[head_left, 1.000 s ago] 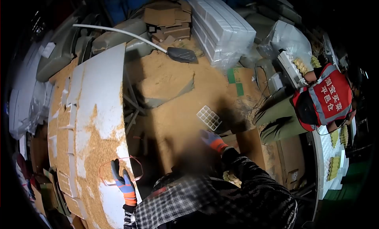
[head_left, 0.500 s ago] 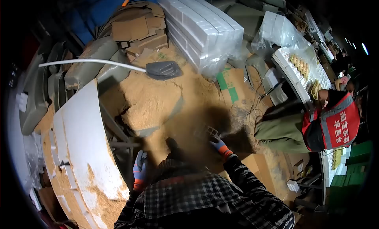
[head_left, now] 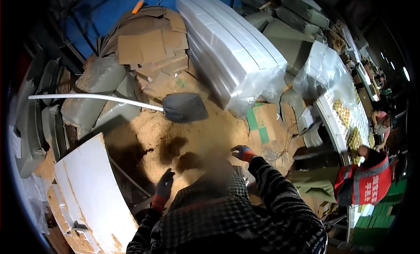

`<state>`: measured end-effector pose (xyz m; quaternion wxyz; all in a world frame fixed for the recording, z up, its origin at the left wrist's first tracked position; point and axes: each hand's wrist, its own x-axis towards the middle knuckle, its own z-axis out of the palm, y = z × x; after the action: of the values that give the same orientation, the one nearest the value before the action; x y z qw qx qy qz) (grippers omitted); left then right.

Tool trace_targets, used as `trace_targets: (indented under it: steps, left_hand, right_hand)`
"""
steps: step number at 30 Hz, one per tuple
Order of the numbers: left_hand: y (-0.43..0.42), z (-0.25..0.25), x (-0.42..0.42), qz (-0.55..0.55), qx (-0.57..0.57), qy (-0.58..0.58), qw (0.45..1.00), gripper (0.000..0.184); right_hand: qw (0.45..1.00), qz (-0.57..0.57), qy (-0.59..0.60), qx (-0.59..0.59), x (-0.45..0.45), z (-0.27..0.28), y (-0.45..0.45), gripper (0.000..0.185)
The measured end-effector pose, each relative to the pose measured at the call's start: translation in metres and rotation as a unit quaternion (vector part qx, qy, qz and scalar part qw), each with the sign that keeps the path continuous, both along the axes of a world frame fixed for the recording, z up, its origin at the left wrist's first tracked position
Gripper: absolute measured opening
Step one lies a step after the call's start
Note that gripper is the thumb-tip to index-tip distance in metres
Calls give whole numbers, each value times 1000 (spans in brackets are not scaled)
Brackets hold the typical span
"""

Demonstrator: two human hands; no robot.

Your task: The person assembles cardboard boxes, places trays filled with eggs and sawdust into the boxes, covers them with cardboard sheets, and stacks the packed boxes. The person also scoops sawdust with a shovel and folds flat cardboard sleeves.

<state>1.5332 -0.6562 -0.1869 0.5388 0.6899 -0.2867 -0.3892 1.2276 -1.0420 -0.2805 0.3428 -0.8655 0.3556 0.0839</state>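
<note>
My left hand [head_left: 164, 185], in a dark glove with an orange cuff, hangs over the husk-covered floor near a white board [head_left: 89, 182]. Its fingers stretch forward and hold nothing. My right hand [head_left: 242, 152], gloved the same way, reaches forward above the floor, its fingers apart and slightly bent, with nothing seen in it. Ahead of both hands lies a shovel [head_left: 186, 107] with a black blade and a long white handle. Loose tan husk or sawdust [head_left: 153, 133] spreads around it. A blurred smear hides the area between my hands.
Full sacks [head_left: 94, 87] lie at the left, near stacked flat cardboard [head_left: 142, 48]. Wrapped white foam blocks [head_left: 236, 48] stand ahead. At the right, a person in a red vest [head_left: 372, 182] bends by a table holding egg trays [head_left: 343, 114]. Cardboard [head_left: 264, 120] lies on the floor.
Both hands have risen and moved forward; the pale lattice-like piece at my right hand no longer shows there. The view has tilted up, so the shovel and foam blocks sit lower.
</note>
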Motion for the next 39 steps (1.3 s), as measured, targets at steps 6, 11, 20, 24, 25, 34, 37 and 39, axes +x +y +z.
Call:
trace_targets:
  steps: [6,11,20,24,25,34,37,39]
  left_hand:
    - [-151,-41,5,-185,55,63,979,42]
    - [-312,-152,2,-271,81,65,957,44]
    - [-496,-272,-21,-198,104,0,975,42]
    - [-526,-284,-20,-176,105,-9,979,41]
    - [-531,-285,-19,-173,107,-7,979,41]
    - [-561,-294,-23,-163,106,3,981,38]
    - [-569,-293,-29,-156,94,-8,983,38]
    - [-574,-292,-31,-154,81,-17,985,37]
  right_hand:
    - [986,153,19,-56,138,-51,-186,36]
    - [968,214,49,-125,301,-130,-343,27]
    - [907,320,97,-258,463,-375,-485,33]
    - [861,368,83,-340,490,-487,-498,35]
    - [869,387,129,-279,499,-519,-499,35]
    - [840,465,144,-239,532,-501,-492,33]
    - [759,575,168,-254,541,-512,-494,32]
    - [848,460,142,-222,517,-586,-492,34]
